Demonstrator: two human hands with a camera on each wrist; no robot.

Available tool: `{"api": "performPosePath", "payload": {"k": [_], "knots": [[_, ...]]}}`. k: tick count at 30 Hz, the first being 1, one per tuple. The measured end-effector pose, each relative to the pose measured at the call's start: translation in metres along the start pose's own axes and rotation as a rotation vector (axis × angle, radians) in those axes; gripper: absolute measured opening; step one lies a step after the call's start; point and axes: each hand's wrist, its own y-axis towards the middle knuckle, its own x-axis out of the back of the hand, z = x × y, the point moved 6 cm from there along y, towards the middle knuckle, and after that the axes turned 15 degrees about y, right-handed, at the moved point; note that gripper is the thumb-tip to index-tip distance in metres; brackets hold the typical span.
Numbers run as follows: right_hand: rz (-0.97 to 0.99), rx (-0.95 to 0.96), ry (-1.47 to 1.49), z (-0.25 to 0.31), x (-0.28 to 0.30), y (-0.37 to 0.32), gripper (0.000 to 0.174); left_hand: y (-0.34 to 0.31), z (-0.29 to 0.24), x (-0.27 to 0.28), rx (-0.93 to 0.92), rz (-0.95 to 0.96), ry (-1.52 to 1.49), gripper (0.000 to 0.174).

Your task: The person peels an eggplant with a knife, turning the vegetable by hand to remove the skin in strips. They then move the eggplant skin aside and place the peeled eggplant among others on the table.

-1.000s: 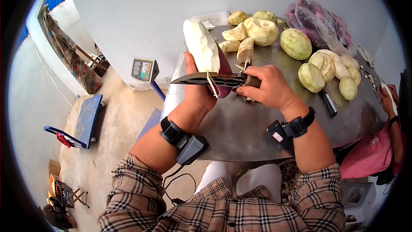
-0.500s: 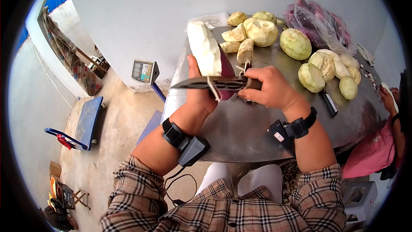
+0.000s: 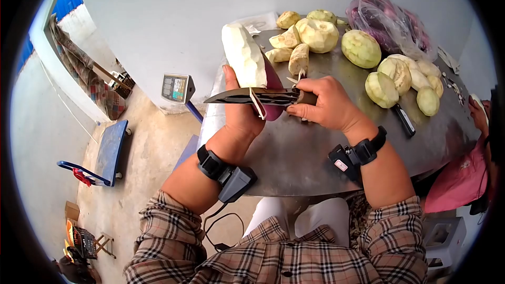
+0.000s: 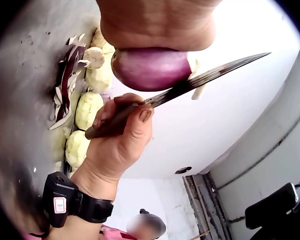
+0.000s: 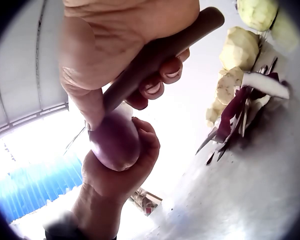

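Observation:
My left hand (image 3: 243, 115) grips a partly peeled eggplant (image 3: 243, 55) by its lower part, tilted up over the table's left side. White flesh shows along its upper face; purple skin stays on the right side and the near end, also seen in the left wrist view on the eggplant (image 4: 150, 70). In my right hand (image 3: 334, 104) is a kitchen knife (image 3: 236, 96), held by its brown handle (image 5: 165, 50). Its long dark-stained blade lies crosswise over the eggplant, pointing left. A thin peel strip (image 3: 257, 103) stands at the blade. My left fingers are partly hidden behind the eggplant.
Peeled eggplants (image 3: 317, 35) and cut pieces lie at the back of the metal table (image 3: 315, 163). Dark peelings (image 5: 235, 112) lie beyond my right hand. A black-handled tool (image 3: 404, 121), a bag of purple eggplants (image 3: 389, 23) and another person's hand (image 3: 478, 115) are at the right.
Half a second ago the blade was blurred and the peel strip hung lower over it; now the blade is sharp. The eggplant has shifted slightly left. Both hands keep their holds.

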Motion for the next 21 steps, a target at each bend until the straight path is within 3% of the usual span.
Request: {"api": "performPosePath", "payload": {"k": [14,21], "knots": [[-0.088,0.068,-0.088,-0.002,0.012,0.0,0.039,-0.002,-0.001,-0.003,0.021,0.01,-0.078,0.063],[-0.078,0.072,-0.087,0.0,0.015,0.0,0.04,-0.001,0.001,-0.003,0.03,0.11,-0.041,0.063]]}}
